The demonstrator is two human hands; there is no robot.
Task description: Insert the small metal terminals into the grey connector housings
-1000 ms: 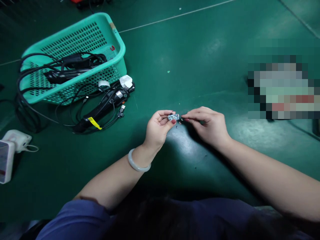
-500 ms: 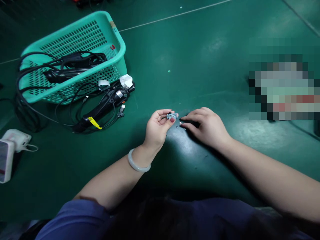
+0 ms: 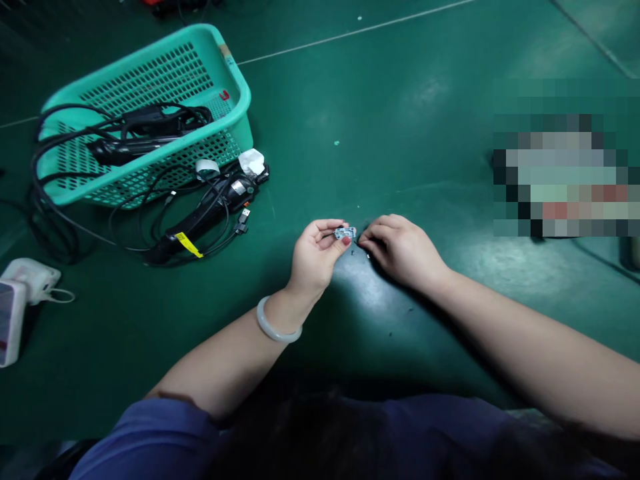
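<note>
Between the thumb and fingers of my left hand [image 3: 316, 257] is a small pale-blue part [image 3: 345, 233] with fine detail on its face, like a little circuit board. My right hand [image 3: 405, 250] rests low over the table just to the right of it, thumb and fingertips pinched together. Whatever is in that pinch, if anything, is too small to make out. Tiny dark bits [image 3: 353, 253] lie on the green table top [image 3: 320, 180] below the fingertips, and a small light bit [image 3: 369, 256] lies by my right thumb.
At the left stands a turquoise plastic basket [image 3: 243, 110] with black corded tools [image 3: 150, 123] in it. A black handheld device [image 3: 215, 207] with cables and a yellow tag lies before it. White devices [image 3: 33, 280] sit at the far left. A blurred-out object [image 3: 565, 180] is at the right.
My right thumb and fingertips, apart before, have closed together at the table surface, and the hand has shifted slightly left. My left hand holds the small part almost unmoved.
</note>
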